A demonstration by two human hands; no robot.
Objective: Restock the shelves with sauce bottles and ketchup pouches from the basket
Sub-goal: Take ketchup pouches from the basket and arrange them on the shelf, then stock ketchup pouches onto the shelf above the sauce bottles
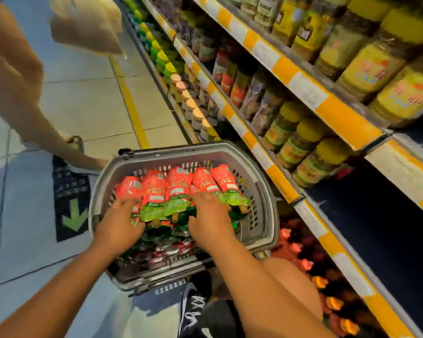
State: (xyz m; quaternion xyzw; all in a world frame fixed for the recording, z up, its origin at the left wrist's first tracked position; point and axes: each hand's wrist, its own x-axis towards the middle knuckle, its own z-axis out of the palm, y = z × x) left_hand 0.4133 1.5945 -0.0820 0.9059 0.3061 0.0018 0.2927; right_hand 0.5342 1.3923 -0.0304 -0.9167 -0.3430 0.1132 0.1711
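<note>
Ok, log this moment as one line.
stage: picking | left hand: on ketchup pouches | right hand: on pouches | basket: full, on floor | shelf: bare space to the right
</note>
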